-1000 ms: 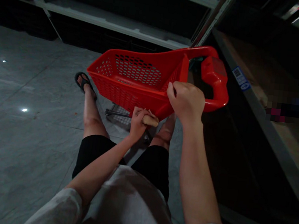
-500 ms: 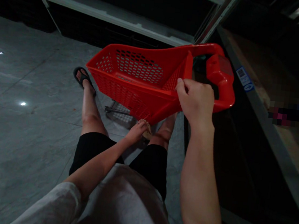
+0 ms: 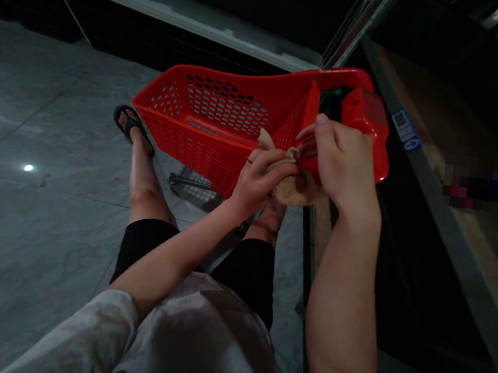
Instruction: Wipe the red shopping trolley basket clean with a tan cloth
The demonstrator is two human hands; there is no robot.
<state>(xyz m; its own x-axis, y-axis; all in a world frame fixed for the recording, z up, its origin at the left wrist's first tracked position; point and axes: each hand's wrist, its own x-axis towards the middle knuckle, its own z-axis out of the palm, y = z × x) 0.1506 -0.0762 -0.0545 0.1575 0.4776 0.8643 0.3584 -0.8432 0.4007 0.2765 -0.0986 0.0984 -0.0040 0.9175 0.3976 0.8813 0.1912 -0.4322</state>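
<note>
A small tan burlap pouch [image 3: 294,190] hangs over the near side of the red shopping cart [image 3: 199,150]. My left hand [image 3: 259,178] is closed around its gathered neck, with a cloth end sticking up past the fingers. Close beside the knot of the pouch, my right hand [image 3: 345,159] has its thumb raised and its fingers stretched toward the cord, apart from each other. Whether its fingertips touch the cord is hard to see in the dim light. The cart's basket, with perforated walls, has nothing visible in it.
Behind the cart runs a pale metal shelf [image 3: 162,9]. At right stands a dark shelf unit with a blue label [image 3: 406,131] on its edge. A dark green item [image 3: 333,103] sits by the cart handle. Grey tile floor [image 3: 47,125] lies to the left.
My left hand has risen from below the cart, bringing the pouch up to its rim. My right hand has left the cart's edge and moved slightly right, to the pouch.
</note>
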